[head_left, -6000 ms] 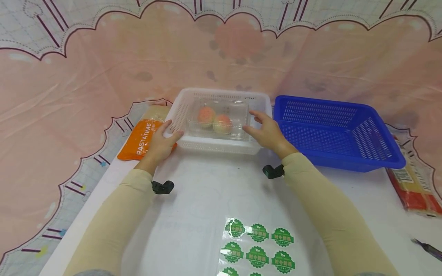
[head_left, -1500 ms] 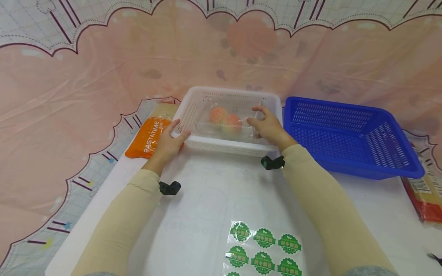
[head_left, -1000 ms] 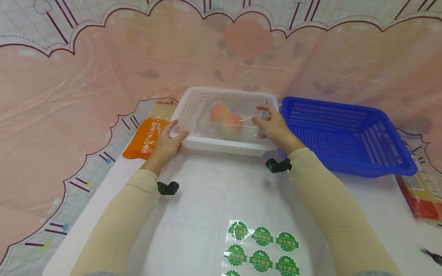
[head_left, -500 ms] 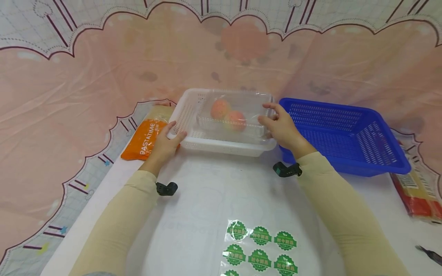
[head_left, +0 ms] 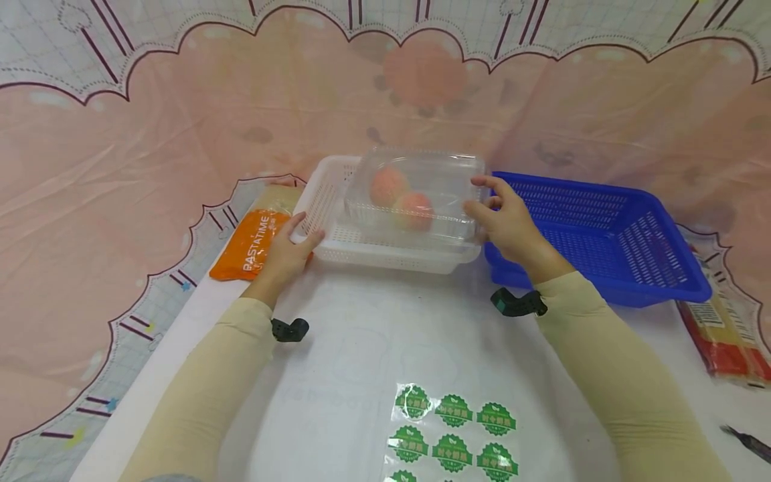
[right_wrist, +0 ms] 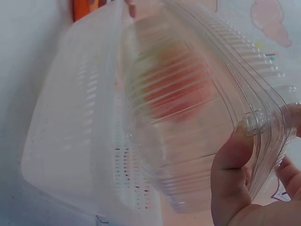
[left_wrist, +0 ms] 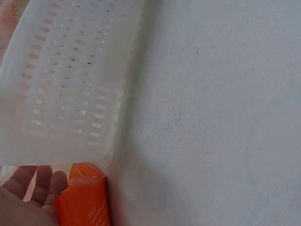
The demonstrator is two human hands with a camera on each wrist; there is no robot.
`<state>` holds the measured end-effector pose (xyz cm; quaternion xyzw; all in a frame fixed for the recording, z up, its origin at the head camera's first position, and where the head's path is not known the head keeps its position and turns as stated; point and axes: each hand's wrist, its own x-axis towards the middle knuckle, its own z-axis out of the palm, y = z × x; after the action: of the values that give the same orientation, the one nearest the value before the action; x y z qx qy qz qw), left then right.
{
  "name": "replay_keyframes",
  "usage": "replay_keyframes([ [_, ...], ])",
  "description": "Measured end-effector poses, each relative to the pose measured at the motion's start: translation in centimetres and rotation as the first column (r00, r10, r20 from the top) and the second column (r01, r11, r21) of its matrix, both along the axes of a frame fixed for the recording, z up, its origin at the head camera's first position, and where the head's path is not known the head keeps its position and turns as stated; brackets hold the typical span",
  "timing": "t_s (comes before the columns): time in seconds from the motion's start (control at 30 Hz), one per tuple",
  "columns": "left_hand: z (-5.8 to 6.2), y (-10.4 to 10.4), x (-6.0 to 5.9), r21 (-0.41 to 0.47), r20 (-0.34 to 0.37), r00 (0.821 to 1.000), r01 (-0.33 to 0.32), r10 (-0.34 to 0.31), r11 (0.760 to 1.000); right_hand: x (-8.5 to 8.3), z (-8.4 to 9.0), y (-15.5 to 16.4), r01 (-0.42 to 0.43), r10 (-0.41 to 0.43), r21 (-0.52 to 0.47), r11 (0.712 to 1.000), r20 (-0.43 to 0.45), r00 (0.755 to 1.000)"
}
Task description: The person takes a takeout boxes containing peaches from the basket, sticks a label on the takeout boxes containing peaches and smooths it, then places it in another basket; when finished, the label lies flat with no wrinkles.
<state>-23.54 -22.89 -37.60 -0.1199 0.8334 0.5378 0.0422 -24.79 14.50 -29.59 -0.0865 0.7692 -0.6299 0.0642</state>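
A: Right hand (head_left: 508,224), just right of centre in the head view: curled round the right end of the clear ribbed plastic clamshell box (head_left: 415,197), thumb in front, fingers behind. Seen close in the right wrist view too, thumb pressed on the box's rim at lower right.

B: And the box itself?

A: Raised above the white perforated plastic basket (head_left: 337,234), tilted, at centre frame. Closed, with two round peach-coloured fruits (head_left: 400,199) inside, touching one another.

B: Left hand (head_left: 286,251)?

A: Left of centre, resting against the white basket's near left corner, fingers loosely bent over the rim, thumb along the front wall. Only fingertips visible at lower left of the left wrist view, beside the basket wall.

B: Around the left hand?

A: Orange flat packet lettered PASTATIME (head_left: 248,244), just left of the basket, partly under the hand.

B: Right side of the frame?

A: Blue perforated plastic basket (head_left: 602,234), just beside the white one. Further right, at the edge, a red and yellow wrapped packet (head_left: 719,335).

B: Lower frame?

A: Clear sheet of round green stickers (head_left: 448,432) on the white tabletop (head_left: 361,348), at bottom centre, well apart from both hands. Pink patterned cloth (head_left: 120,167) across the upper frame and down the left.
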Motion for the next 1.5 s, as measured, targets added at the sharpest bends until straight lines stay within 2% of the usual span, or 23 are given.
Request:
replay_keyframes([
  [0.17, 0.0, 0.0, -0.1, 0.003, -0.02, 1.0, 0.007, -0.006, 1.0, 0.9, 0.3, 0.8, 0.004, -0.004, 0.031, 1.0, -0.025, 1.0],
  [0.5, -0.1, 0.1, -0.2, -0.012, -0.012, 1.0, 0.001, -0.001, 1.0, 3.2, 0.0, 2.6, 0.001, 0.003, 0.085, 0.996, -0.055, 0.998],
  [0.73, -0.1, 0.3, -0.1, -0.022, -0.031, 0.999, 0.009, -0.01, 1.0, 5.1, -0.6, 4.0, 0.002, 0.012, 0.197, 0.98, -0.069, 0.998],
  [0.87, -0.1, 0.3, -0.2, -0.013, -0.033, 0.999, 0.011, -0.012, 1.0, 6.0, -1.1, 4.7, 0.002, 0.013, 0.222, 0.975, -0.065, 0.998],
  [1.1, -0.2, 0.3, -0.3, 0.003, -0.027, 1.0, 0.007, -0.007, 1.0, 7.6, -1.8, 5.4, 0.011, 0.011, 0.231, 0.973, -0.091, 0.996],
  [1.3, -0.2, 0.3, -0.4, -0.018, -0.021, 1.0, 0.001, -0.002, 1.0, 9.2, -2.2, 6.0, 0.015, 0.009, 0.243, 0.97, -0.097, 0.995],
  [1.5, -0.2, 0.2, -0.4, -0.015, -0.02, 1.0, 0.003, -0.003, 1.0, 10.6, -2.9, 6.2, 0.001, 0.021, 0.213, 0.977, -0.103, 0.994],
])
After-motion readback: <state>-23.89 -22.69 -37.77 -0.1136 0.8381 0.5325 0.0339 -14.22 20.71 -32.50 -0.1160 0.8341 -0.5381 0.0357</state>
